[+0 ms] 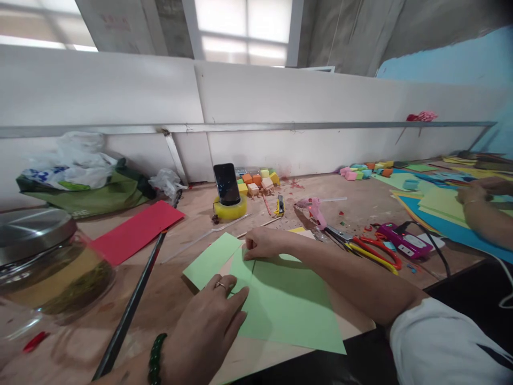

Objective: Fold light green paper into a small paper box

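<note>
The biggest thing is the wooden table point(192, 214). In the middle of it, close to the person, lies a big sheet of green paper point(288, 305). Everything else here is told from that green paper.

One end of the green paper is folded over into a flap point(210, 259) that points away to the left. The left hand point(208, 331) lies flat on the near left part of the paper, with open fingers pressing down. It holds nothing. It has a ring on one finger and a dark green bead bracelet point(155, 357) at the wrist. The right hand point(262, 245) rests on the far edge of the paper, right by the fold. Its fingers are curled and their tips press on the paper. I cannot tell if they pinch it.

Far to the left of the green paper stands a glass jar point(44, 267) with a shiny lid. Behind the jar sits a green bag point(88, 198) with white plastic on top. A red sheet point(134, 232) lies just left of the green paper, and a long black stick point(132, 310) runs beside it.

Behind the green paper a phone point(226, 183) stands in a yellow tape roll point(230, 209), with small coloured blocks point(256, 182) near it. To the right of the paper lie a pink glue gun point(315, 208) and red and yellow scissors point(374, 250). Far right, another person's arm point(481, 214) rests on blue and yellow papers point(441, 214).
</note>
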The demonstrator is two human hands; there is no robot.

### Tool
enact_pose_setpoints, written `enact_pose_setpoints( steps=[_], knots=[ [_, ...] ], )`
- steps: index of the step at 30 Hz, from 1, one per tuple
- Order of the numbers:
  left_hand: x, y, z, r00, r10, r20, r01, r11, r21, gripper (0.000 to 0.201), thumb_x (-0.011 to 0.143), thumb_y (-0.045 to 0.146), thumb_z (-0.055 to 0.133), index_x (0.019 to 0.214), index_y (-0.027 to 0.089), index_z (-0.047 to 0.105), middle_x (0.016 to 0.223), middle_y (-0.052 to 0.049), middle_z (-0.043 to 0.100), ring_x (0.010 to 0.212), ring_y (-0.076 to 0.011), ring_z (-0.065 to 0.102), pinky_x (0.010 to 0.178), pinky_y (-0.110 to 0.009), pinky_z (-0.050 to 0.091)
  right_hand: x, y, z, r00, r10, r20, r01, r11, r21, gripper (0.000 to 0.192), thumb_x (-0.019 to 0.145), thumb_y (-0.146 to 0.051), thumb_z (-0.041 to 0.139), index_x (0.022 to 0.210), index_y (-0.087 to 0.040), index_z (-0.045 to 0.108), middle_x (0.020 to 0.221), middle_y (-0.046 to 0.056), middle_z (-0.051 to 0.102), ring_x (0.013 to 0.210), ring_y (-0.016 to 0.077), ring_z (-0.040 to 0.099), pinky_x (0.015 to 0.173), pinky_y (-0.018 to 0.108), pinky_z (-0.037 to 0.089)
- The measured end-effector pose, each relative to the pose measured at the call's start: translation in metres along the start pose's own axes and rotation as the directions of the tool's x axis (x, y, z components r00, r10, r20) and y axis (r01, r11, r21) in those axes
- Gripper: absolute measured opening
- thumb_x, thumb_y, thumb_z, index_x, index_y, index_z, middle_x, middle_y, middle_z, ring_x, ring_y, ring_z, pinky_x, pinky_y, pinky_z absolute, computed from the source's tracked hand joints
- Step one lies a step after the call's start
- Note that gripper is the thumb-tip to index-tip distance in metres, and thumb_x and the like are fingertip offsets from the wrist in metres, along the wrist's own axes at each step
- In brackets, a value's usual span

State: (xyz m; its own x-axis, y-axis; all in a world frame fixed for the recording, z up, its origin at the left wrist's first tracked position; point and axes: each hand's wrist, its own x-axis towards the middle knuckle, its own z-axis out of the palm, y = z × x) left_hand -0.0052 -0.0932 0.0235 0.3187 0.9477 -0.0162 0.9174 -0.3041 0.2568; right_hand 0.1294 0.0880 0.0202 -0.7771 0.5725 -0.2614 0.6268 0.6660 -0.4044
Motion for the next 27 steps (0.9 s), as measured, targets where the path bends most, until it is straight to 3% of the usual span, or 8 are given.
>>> enact_pose_setpoints(
  steps=[4,7,11,15,20,22,27],
  knots=[
    [-0.001,0.002,0.001,0.999,-0.038,0.035,0.038,0.999,0.015,0.023,0.091,0.018,0.041,0.099,0.021,0.062,0.106,-0.012,0.057,0.103,-0.0298,0.051,0.084,-0.046,0.047,-0.005,-0.008,-0.001,1.0,-0.017,0.0,0.017,0.998,-0.062,0.052,0.063,-0.064,0.068,0.082,-0.016,0.066,0.075,0.003,0.064,0.063,0.0158,0.054,0.048,0.024,0.031],
    [0.0,0.003,0.002,0.998,-0.058,0.04,0.056,0.997,0.058,0.021,0.091,0.021,0.043,0.098,0.021,0.063,0.104,-0.011,0.057,0.101,-0.0296,0.053,0.082,-0.046,0.048,-0.007,-0.011,-0.003,0.999,-0.024,0.021,0.025,0.997,-0.075,0.058,0.056,-0.065,0.073,0.086,-0.016,0.064,0.081,0.004,0.065,0.067,0.0175,0.055,0.049,0.024,0.032],
    [0.002,0.003,0.003,0.999,-0.043,-0.004,0.043,0.991,0.127,0.018,0.091,0.024,0.048,0.096,0.022,0.065,0.105,-0.011,0.059,0.1,-0.0289,0.054,0.083,-0.045,0.049,-0.008,-0.011,-0.005,1.0,-0.008,0.022,0.009,0.997,-0.076,0.06,0.057,-0.06,0.076,0.096,-0.017,0.061,0.089,0.005,0.066,0.075,0.0198,0.058,0.052,0.024,0.035],
    [0.001,0.007,0.007,0.999,-0.026,-0.023,0.03,0.975,0.221,0.025,0.092,0.022,0.047,0.11,0.021,0.064,0.108,-0.012,0.063,0.099,-0.0289,0.057,0.083,-0.045,0.052,-0.012,-0.015,-0.004,1.0,-0.027,0.009,0.028,0.997,-0.075,0.063,0.06,-0.056,0.077,0.105,-0.017,0.058,0.104,0.008,0.067,0.084,0.023,0.061,0.056,0.024,0.037],
    [-0.003,0.008,0.02,0.996,0.062,0.07,-0.086,0.901,0.425,0.043,0.085,0.005,0.043,0.125,0.013,0.057,0.112,-0.018,0.065,0.1,-0.0314,0.06,0.084,-0.048,0.054,-0.016,-0.021,0.0,0.999,-0.026,-0.03,0.023,0.995,-0.102,0.068,0.061,-0.061,0.073,0.11,-0.016,0.057,0.108,0.012,0.067,0.092,0.0283,0.062,0.059,0.026,0.039],
    [-0.004,0.007,0.024,0.99,0.105,0.09,-0.135,0.875,0.466,0.051,0.079,-0.001,0.041,0.128,0.009,0.054,0.116,-0.021,0.064,0.1,-0.0316,0.061,0.082,-0.048,0.054,-0.014,-0.02,0.001,0.999,-0.012,-0.043,0.008,0.996,-0.092,0.063,0.065,-0.059,0.071,0.108,-0.015,0.059,0.107,0.012,0.068,0.092,0.0284,0.063,0.059,0.026,0.039],
    [-0.004,0.007,0.024,0.985,0.159,0.062,-0.168,0.853,0.494,0.052,0.076,-0.002,0.041,0.125,0.005,0.057,0.112,-0.023,0.065,0.094,-0.032,0.063,0.076,-0.046,0.056,-0.008,-0.012,-0.006,1.0,-0.019,0.006,0.02,0.999,-0.045,0.025,0.082,-0.033,0.062,0.099,-0.015,0.062,0.102,0.009,0.069,0.087,0.0216,0.063,0.06,0.024,0.039]
  ],
)
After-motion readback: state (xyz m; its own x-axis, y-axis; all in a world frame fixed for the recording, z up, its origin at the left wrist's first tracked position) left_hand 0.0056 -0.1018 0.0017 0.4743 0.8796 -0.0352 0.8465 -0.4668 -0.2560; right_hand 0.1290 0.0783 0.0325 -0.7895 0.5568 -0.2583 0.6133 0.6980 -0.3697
